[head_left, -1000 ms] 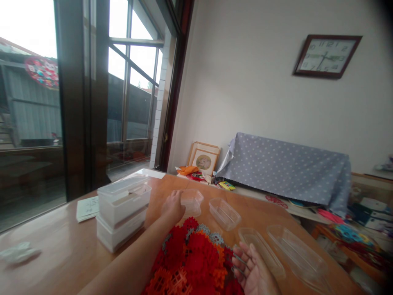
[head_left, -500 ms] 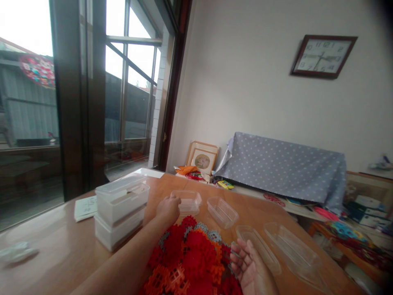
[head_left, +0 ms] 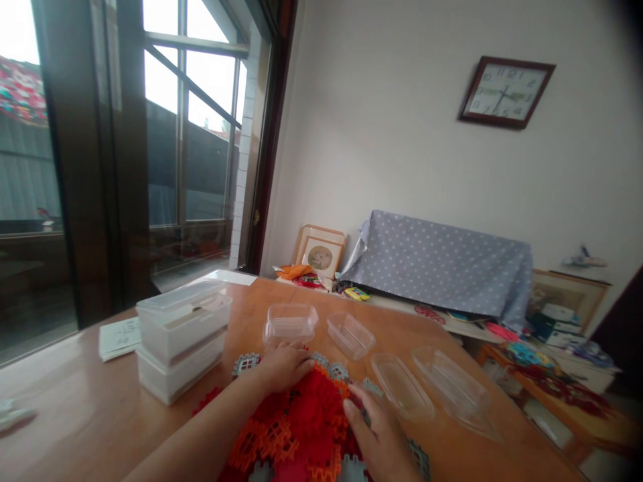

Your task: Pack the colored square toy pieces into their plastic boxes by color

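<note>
A heap of red, orange and grey plastic interlocking pieces (head_left: 314, 408) lies on the table in front of me. My left hand (head_left: 284, 367) rests palm down on the heap's far left side, fingers stretched forward over red pieces. At the heap's right edge is my right hand (head_left: 376, 432), thumb and fingers apart, touching or very near orange and grey pieces. Nothing shows gripped in either hand, though the undersides are hidden. Just beyond the left fingertips sits a clear plastic tub (head_left: 291, 321). A grey window-shaped piece (head_left: 247, 363) lies left of that hand.
Two stacked white lidded boxes (head_left: 183, 341) stand to the left, beside a paper pad (head_left: 118, 339). More clear tubs (head_left: 350, 335) and a clear lid (head_left: 402, 387) lie on the right of the wooden table (head_left: 392, 321). Crumpled tissue (head_left: 14, 415) is at far left.
My left hand has come back from the clear tub onto the heap. My right hand has turned from palm up to facing the pieces. The heap looks more spread out, and the view has shifted right.
</note>
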Tool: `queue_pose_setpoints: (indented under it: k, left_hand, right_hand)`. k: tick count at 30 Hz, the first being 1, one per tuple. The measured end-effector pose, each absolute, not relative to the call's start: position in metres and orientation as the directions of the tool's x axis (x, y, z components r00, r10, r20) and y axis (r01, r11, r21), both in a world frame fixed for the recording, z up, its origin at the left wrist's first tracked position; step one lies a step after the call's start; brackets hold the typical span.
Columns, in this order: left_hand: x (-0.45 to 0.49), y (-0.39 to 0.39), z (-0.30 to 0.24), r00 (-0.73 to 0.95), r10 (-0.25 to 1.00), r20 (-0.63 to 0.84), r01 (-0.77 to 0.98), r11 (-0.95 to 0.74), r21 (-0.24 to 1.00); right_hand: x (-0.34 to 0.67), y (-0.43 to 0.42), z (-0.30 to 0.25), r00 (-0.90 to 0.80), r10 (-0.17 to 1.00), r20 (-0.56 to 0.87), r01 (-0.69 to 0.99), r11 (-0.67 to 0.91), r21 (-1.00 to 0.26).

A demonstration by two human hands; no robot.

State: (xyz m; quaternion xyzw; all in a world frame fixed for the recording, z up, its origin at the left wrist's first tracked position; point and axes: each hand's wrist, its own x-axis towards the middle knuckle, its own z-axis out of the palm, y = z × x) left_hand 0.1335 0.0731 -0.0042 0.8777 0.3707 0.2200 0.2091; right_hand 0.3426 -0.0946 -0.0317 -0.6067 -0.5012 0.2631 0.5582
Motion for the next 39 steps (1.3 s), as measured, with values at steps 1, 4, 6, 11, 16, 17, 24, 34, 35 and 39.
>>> queue_pose_setpoints:
  k: [1,4,6,11,16,17,24,34,35,39]
  left_hand:
    - [0.133,0.070,-0.005,0.651,0.724,0.229,0.544,-0.655,0.525]
    - [0.131,0.063,-0.006,0.694,0.682,0.231,0.519,-0.696,0.497]
    - [0.128,0.058,-0.006,0.688,0.687,0.233,0.527,-0.694,0.491]
    - [0.121,0.048,-0.008,0.663,0.717,0.216,0.541,-0.658,0.524]
    - [0.110,0.045,-0.013,0.626,0.748,0.221,0.509,-0.606,0.611]
    - [0.108,0.043,-0.013,0.615,0.754,0.233,0.509,-0.604,0.613]
    - [0.086,0.028,-0.005,0.602,0.767,0.221,0.524,-0.588,0.616]
    - [0.073,0.005,-0.016,0.597,0.759,0.258,0.553,-0.623,0.554]
    - [0.073,0.005,-0.018,0.600,0.758,0.257,0.565,-0.629,0.535]
    - [0.071,0.009,-0.021,0.622,0.733,0.277,0.563,-0.664,0.493]
  right_hand:
    - [0.341,-0.094,-0.034,0.329,0.912,0.243,0.316,0.135,-0.939]
    - [0.340,-0.093,-0.041,0.300,0.924,0.237,0.328,0.134,-0.935]
    - [0.340,-0.094,-0.041,0.294,0.926,0.235,0.355,0.123,-0.927]
    - [0.338,-0.099,-0.027,0.228,0.938,0.261,0.452,0.135,-0.882]
    - [0.352,-0.092,-0.018,0.341,0.888,0.308,0.502,0.105,-0.859]
    - [0.358,-0.090,-0.018,0.382,0.873,0.304,0.502,0.080,-0.861]
    - [0.416,-0.092,-0.014,0.566,0.807,0.168,0.662,-0.323,-0.677]
    - [0.431,-0.090,-0.026,0.595,0.803,-0.019,0.742,-0.559,-0.370]
    - [0.430,-0.089,-0.027,0.601,0.799,-0.016,0.744,-0.567,-0.353]
    - [0.429,-0.090,-0.024,0.640,0.768,0.002,0.735,-0.611,-0.294]
